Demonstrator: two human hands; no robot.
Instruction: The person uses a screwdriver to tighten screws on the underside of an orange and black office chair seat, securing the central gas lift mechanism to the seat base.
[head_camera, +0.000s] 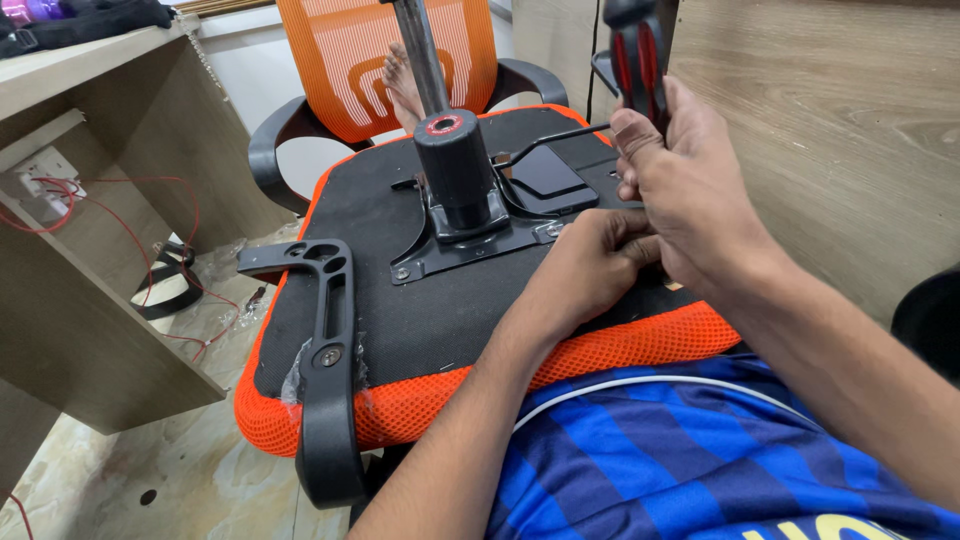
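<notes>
Right hand (680, 190) closed around black-and-red tool handle (637, 55). Left hand (590, 265) fisted, pressing on upturned orange mesh chair seat (420, 320); whether it holds anything, cannot tell. Black gas cylinder (455, 165) upright.

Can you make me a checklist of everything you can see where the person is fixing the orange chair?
Surface: upturned chair seat, black underside with orange mesh edge, resting on the person's lap.
Job's things: metal mechanism plate with black gas cylinder standing up; black armrest bolted on the near side.
Clutter: plastic wrap scraps on the marble floor.
Grippers: left hand pressed on the seat; right hand gripping a red-and-black tool handle.
Cables: red wires hanging by the wooden desk.
Surroundings: second orange mesh chair behind; a bare foot showing through its back.
</notes>
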